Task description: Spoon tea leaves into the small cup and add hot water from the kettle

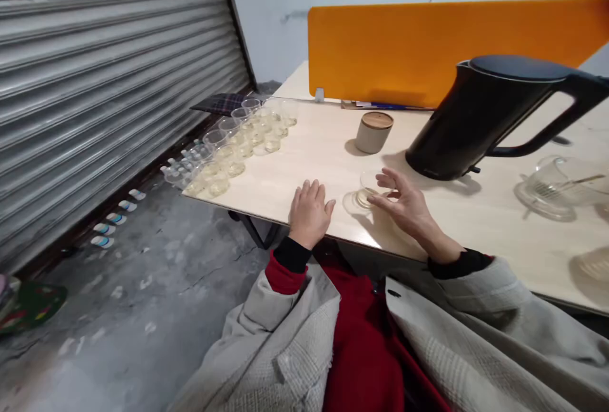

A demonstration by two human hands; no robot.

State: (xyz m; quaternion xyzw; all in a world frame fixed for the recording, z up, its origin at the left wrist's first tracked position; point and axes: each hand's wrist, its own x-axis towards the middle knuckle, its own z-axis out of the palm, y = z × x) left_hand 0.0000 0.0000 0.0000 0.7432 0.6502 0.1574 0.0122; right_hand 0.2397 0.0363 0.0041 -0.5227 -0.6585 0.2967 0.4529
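Observation:
My right hand (404, 204) is curved round the right side of a clear cup (364, 197) with a little pale yellow liquid. Its thumb lies on the near side and its fingers on the far side. The cup stands near the front edge of the pale tabletop (321, 152). To its left, my left hand (311, 209) rests palm down on the table, fingers stretched out, holding nothing. Several similar clear cups (233, 163) with pale liquid are grouped at the table's left end.
Behind my right hand stands a black kettle (471, 123). A grey jar with a wooden lid (374, 132) is left of it. A glass pitcher (547, 190) lies right. An orange divider (404, 53) crosses the back. Small bottles (115, 218) stand on the floor by the shutter (118, 75).

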